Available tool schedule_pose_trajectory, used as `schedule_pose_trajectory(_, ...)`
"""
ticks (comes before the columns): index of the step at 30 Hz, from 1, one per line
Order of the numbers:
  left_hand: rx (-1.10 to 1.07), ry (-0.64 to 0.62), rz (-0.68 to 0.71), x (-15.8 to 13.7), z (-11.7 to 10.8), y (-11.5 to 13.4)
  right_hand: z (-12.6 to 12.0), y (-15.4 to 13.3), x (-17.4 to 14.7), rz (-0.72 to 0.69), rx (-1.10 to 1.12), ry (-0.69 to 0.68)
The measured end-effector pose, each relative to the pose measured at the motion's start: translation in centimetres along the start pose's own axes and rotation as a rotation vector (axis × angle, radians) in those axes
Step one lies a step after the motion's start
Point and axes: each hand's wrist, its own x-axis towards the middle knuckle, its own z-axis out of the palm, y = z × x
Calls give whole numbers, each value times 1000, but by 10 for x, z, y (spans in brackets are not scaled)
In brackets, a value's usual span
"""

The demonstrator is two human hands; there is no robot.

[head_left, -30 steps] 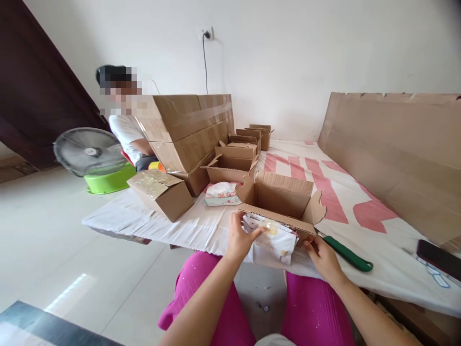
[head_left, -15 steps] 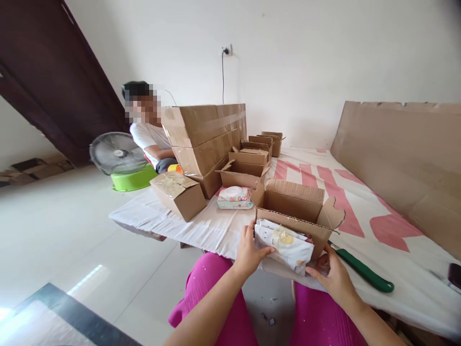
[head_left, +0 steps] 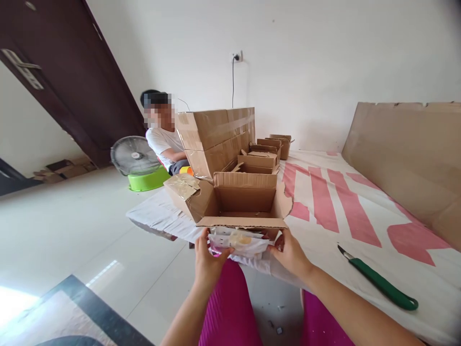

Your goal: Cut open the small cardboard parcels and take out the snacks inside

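An uncovered cardboard box (head_left: 245, 222) stands at the table's front edge, flaps raised, its inside facing me. Against its front side lies a flat white plastic packet (head_left: 239, 242) with a yellow print. My left hand (head_left: 211, 257) pinches the packet's left end, thumb in front and fingers at the box's lower corner. At the other end my right hand (head_left: 290, 254) is closed the same way, thumb on the packet, fingers by the box's right corner. A small dark reddish thing shows beside the right fingers; I cannot make it out.
On the cloth-covered table (head_left: 317, 259) lies a green-handled knife (head_left: 382, 283), blade pointing away. A taped carton (head_left: 183, 192) touches the box's left side. Behind are stacked cartons (head_left: 223, 129) and several uncovered boxes (head_left: 257, 163). A person (head_left: 163, 144) sits beyond, near a fan (head_left: 135, 156).
Both hands have moved left along the table edge with the box and packet, away from the knife. The box now hides the wet wipes pack. The view has shifted a little.
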Motion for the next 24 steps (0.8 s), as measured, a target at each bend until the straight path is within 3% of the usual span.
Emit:
schedule_pose_trajectory(3,66,-47,-76,15,4,-17,18,7,15,7,-28,-89)
schedule_pose_trajectory(8,147,-56,-71,14,17,-36,31,22,10,-45,-44,-91)
schedule_pose_trajectory(14,214,28,80,-1,17,-26,27,21,7,-78,-21,-105)
schedule_pose_trajectory(18,316,-39,178,-8,20,-21,26,18,9,-104,-13,-127)
schedule_pose_trajectory(24,248,-138,113,8,27,-23,26,21,10,-118,-15,-148)
